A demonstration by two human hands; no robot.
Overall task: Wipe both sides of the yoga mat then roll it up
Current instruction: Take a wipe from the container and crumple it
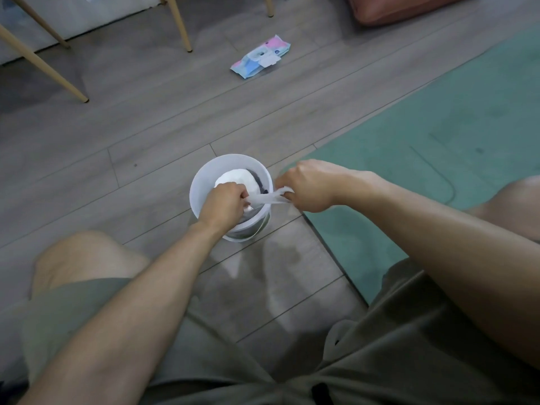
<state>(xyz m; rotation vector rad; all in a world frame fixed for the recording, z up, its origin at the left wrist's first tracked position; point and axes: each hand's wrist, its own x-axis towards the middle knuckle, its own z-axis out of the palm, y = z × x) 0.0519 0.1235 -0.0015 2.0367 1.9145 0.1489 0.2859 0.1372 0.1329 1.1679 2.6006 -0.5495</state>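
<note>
A green yoga mat [432, 147] lies flat on the wooden floor at the right. Beside its near corner stands a small white bin [204, 182] holding crumpled white tissue. A thin white wipe [270, 197] is stretched over the bin between my two hands. My left hand [225, 204] grips one end of it above the bin's opening. My right hand [309, 185] grips the other end at the bin's right rim. Both fists are curled tight.
A pink and blue wet wipe pack [260, 57] lies on the floor farther ahead. Wooden chair legs [181, 24] stand at the top left. A reddish cushion [409, 7] sits at the top right. My bent knees flank the bin.
</note>
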